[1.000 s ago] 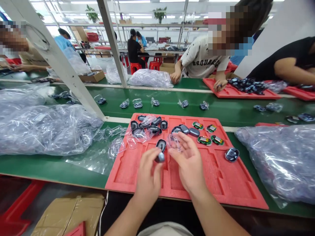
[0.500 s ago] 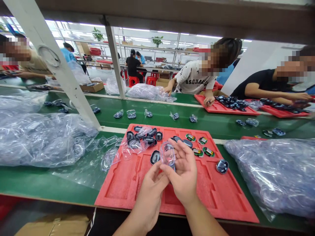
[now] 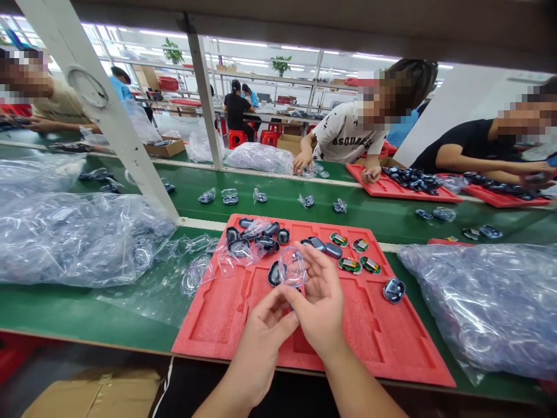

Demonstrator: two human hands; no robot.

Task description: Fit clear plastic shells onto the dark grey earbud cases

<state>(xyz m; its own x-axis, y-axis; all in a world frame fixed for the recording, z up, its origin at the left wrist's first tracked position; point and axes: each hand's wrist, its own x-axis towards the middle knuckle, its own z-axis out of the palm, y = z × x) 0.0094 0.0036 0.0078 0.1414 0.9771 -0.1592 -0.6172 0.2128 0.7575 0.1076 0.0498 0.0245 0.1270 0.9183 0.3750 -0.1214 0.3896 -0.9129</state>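
My right hand pinches a clear plastic shell and holds it up over the red foam tray. My left hand is curled just under it, fingertips touching the right hand; what it holds is hidden. Directly behind the shell lies a dark oval case part. More dark case parts and clear shells are piled at the tray's far left. Small green circuit boards lie at the far middle, and one open case lies on the right.
Big bags of clear shells lie at left and right of the tray. Bagged parts are strung along the green conveyor belt. Other people work at red trays across the belt. A white frame post slants at left.
My hands came together: the left carried a small dark part up to the right, which lifted the clear shell off the tray. The camera tilted upward.
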